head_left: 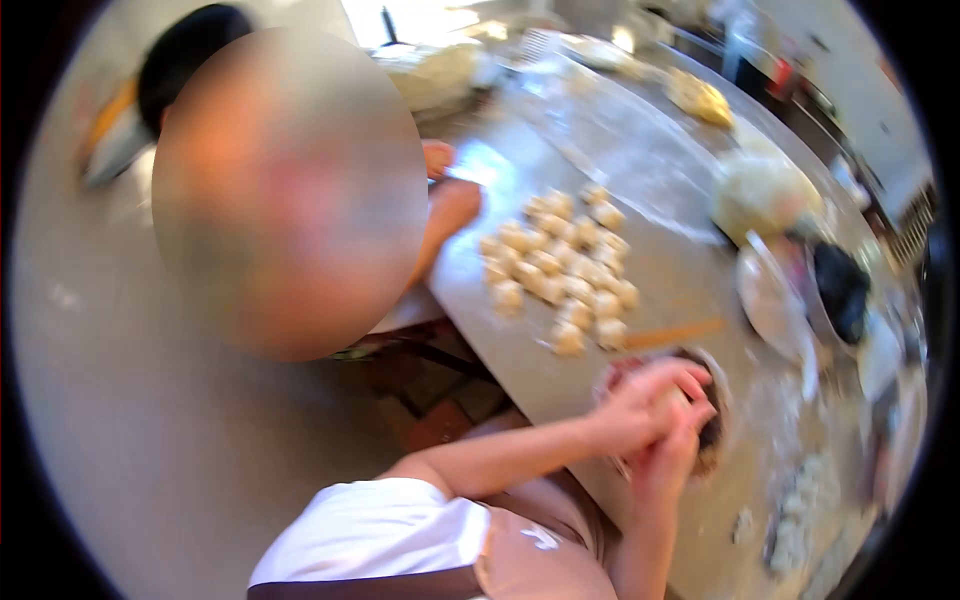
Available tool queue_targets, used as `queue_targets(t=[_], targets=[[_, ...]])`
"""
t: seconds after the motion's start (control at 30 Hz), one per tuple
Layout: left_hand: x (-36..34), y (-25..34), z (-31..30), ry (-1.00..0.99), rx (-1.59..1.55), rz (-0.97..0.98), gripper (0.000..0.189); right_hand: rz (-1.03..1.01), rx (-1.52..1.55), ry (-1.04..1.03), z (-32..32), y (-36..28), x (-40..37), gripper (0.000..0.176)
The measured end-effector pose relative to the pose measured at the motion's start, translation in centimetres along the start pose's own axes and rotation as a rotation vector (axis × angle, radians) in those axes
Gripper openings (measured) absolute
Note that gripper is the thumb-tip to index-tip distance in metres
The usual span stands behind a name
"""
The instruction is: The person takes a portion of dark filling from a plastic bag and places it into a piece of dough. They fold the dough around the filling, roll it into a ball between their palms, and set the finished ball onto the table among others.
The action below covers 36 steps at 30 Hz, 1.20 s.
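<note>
The left hand (640,402) and right hand (676,452) are pressed together, fingers curled around a pale bit (671,399). It is small and mostly hidden, so I cannot tell its shape. The hands are over a bowl (716,388) with dark stuff in it, at the near edge of the long, floury surface (640,170). Another person sits across the surface, with one hand (455,205) resting on it. A big dough lump (760,190) is far off. A bunch of small dough pieces (560,265) lies between. A thin stick (675,333) lies just beside the bowl.
</note>
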<state>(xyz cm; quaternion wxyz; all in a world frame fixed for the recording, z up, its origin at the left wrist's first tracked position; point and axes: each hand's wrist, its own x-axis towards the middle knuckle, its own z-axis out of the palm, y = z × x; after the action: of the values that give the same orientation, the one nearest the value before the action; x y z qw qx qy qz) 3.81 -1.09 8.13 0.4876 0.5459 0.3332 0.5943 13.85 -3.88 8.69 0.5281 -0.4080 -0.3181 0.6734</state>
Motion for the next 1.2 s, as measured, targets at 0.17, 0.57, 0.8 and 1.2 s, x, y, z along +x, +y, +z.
queue_targets(t=[0.17,0.57,0.8,1.2], targets=[[0.2,2.5,-1.4,-0.217,-0.052,0.088,0.054,0.073,0.2,-0.167,0.6,-1.2,0.0,0.065],[-1.7,2.1,-1.8,0.168,-0.114,-0.04,0.026,-0.091,-0.282,-0.305,1.5,0.3,0.1,0.074],[-1.8,0.9,-1.4,0.135,-0.083,0.125,0.038,-0.181,-0.443,-0.157,2.4,-0.3,-0.6,0.072],[-2.4,1.5,-1.9,0.069,-0.022,0.0,0.025,-0.051,-0.258,-0.215,-0.6,2.0,0.3,0.073]])
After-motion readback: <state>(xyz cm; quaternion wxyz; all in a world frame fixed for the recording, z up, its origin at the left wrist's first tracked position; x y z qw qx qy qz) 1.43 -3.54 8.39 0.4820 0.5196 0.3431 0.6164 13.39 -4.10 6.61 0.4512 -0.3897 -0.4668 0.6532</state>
